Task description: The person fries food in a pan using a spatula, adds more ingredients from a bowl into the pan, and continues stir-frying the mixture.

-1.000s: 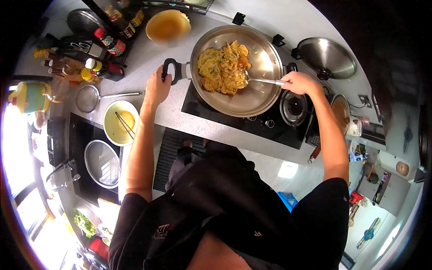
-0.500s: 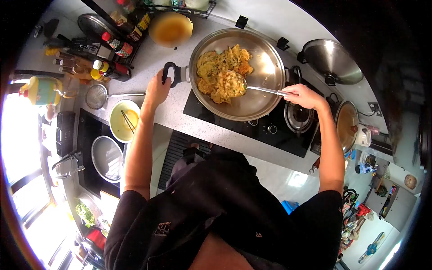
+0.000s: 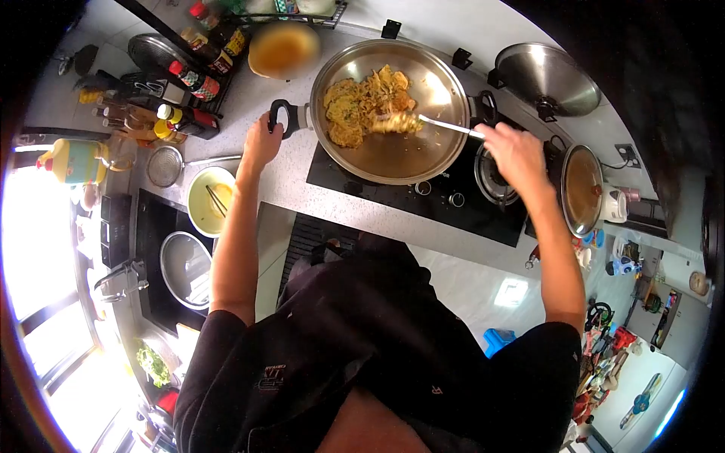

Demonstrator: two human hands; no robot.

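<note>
The left hand (image 3: 262, 145), a little left of the upper middle of the frame, is curled closed around the outer end of the black loop handle (image 3: 281, 113) on the left side of the wide metal pan (image 3: 438, 140). Its thumb lies near the loop's lower edge; how the other fingers sit on the far side is hidden.

The right hand (image 3: 516, 155), right of the upper middle, has its fingers folded about the end of a metal utensil (image 3: 451, 126), gripping it beyond the pan's rim. That hand is slightly blurred, so the exact place of each finger cannot be told. The utensil slants from the hand up and leftward into the pan, where its head meets the food and is smeared by blur.

The pan stands in the upper middle of the frame, over the black cooktop (image 3: 377, 181). The yellow-brown food (image 3: 346, 109) is heaped in the pan's left half, in irregular pieces, while bare shiny metal shows on the right.

On the tabletop (image 3: 294, 192), left of the left forearm, a pale bowl (image 3: 195, 198) holds dark chopsticks (image 3: 216, 201), with a strainer (image 3: 165, 166) just above it. A second bowl (image 3: 266, 69) sits at the upper left, beyond the handle.
</note>
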